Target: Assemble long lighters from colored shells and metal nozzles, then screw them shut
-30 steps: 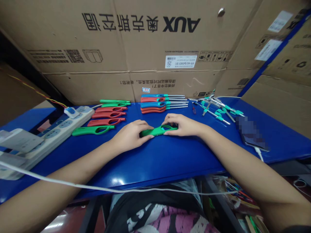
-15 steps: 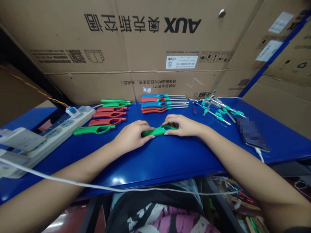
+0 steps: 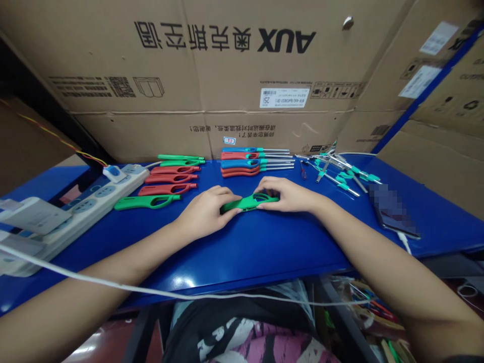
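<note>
A green lighter handle (image 3: pixel 247 202) lies crosswise between my two hands, just above or on the blue table. My left hand (image 3: pixel 209 209) grips its left end between thumb and fingers. On the other end, around the trigger opening, my right hand (image 3: pixel 285 195) is closed. Left of my hands rest several red handles (image 3: pixel 168 189) and a green handle (image 3: pixel 147 202), with more green handles (image 3: pixel 181 160) behind them. Straight ahead is a stack of lighters with metal tubes (image 3: pixel 242 164), in blue and red. Metal tubes with teal fittings (image 3: pixel 340 174) are heaped to the right.
A white power strip (image 3: pixel 88 204) with plugs stands at the left. A white cable (image 3: pixel 181 295) crosses low in front of me. At the right lies a phone (image 3: pixel 395 212) on its charging cord. Cardboard (image 3: pixel 212 96) walls the back; the blue table (image 3: pixel 249 252) ends before my lap.
Both hands keep hold of the green lighter handle. The right hand has shifted very slightly to the right; otherwise the scene looks the same.
</note>
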A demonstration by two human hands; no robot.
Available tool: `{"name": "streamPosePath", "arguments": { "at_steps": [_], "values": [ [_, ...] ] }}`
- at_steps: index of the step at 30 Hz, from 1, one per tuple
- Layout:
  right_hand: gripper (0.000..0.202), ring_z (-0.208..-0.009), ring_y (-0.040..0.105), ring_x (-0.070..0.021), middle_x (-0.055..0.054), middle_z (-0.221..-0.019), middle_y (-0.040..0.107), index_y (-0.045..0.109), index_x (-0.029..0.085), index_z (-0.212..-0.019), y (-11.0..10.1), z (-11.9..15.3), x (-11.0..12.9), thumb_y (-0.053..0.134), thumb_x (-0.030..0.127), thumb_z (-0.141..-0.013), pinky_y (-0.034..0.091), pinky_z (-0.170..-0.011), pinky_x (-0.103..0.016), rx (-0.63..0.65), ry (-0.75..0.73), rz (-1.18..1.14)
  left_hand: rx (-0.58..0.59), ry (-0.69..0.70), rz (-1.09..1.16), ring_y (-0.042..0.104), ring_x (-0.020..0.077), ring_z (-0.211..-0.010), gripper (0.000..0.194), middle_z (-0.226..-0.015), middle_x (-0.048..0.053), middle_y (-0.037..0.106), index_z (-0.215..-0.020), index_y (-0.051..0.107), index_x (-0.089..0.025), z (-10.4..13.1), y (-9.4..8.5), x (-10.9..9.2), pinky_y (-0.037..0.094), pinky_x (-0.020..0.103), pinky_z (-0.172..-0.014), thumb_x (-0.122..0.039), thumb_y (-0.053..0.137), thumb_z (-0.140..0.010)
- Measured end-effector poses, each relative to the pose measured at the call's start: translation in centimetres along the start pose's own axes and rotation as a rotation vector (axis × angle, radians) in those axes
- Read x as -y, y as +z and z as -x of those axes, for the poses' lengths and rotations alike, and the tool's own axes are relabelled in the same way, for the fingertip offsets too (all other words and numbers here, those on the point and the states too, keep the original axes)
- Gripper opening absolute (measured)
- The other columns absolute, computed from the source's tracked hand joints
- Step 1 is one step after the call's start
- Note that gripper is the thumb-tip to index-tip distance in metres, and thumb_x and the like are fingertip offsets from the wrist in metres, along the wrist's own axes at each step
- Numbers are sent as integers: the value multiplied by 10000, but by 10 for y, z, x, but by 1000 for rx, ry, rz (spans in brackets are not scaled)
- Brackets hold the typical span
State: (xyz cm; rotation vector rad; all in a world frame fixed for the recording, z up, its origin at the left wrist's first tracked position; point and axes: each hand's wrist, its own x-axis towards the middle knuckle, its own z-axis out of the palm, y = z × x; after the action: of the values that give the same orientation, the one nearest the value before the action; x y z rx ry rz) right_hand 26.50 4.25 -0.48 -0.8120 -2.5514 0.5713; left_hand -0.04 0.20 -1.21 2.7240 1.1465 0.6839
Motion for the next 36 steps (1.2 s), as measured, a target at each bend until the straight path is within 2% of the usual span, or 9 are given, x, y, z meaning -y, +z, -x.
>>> {"name": "streamPosePath", "arguments": {
  "at_steps": [5,8,14,22,27,31,36],
  "values": [
    [472,-1111,598,-248,-111,-1209,626,589,207,-1283,0,1,-3,720,321,-844,496,-967,-423,-108,-32,10,-82,-26,5,655,274,-994,310,-1075,116,715,-1161,706,-135,-2,0,7,540,421,-885,-333,605,-945],
    [517,-1146,581,-256,-107,-1225,610,572,226,-1305,1,1,-5,740,309,-823,480,-1009,-442,-126,-69,24,-79,-41,13,663,269,-971,299,-1049,110,720,-1121,718,-139,-2,0,10,545,408,-867,-347,638,-921],
    [494,-1045,618,-227,-102,-1205,632,591,211,-1278,6,0,-7,735,354,-828,531,-907,-377,-77,0,6,-29,-33,10,663,268,-976,302,-1046,109,720,-1120,724,-138,-2,1,9,545,397,-866,-351,643,-921],
    [442,-1015,651,-220,-79,-1160,687,622,200,-1226,12,-3,-6,728,289,-806,527,-917,-377,-86,67,1,19,-57,19,663,265,-996,294,-1060,105,723,-1125,728,-142,-3,0,7,531,391,-903,-341,646,-925],
    [434,-1037,638,-223,-100,-1154,664,625,183,-1243,10,-2,-5,707,325,-842,523,-919,-382,-55,45,7,4,-49,35,666,264,-991,286,-1061,107,724,-1122,728,-136,-2,0,7,532,394,-897,-327,625,-935],
    [422,-1032,638,-214,-99,-1137,664,634,176,-1252,4,0,-4,687,357,-875,515,-922,-372,-81,38,-23,-35,-40,38,669,260,-981,294,-1050,103,724,-1116,728,-133,-2,-3,7,536,382,-873,-341,626,-935],
    [377,-962,647,-198,-83,-1077,685,674,173,-1186,-3,1,-2,704,380,-872,515,-868,-347,-70,18,-47,-2,-9,36,669,254,-1002,316,-1071,94,725,-1142,721,-153,-2,-7,2,541,380,-884,-373,617,-940]
  ]
}}
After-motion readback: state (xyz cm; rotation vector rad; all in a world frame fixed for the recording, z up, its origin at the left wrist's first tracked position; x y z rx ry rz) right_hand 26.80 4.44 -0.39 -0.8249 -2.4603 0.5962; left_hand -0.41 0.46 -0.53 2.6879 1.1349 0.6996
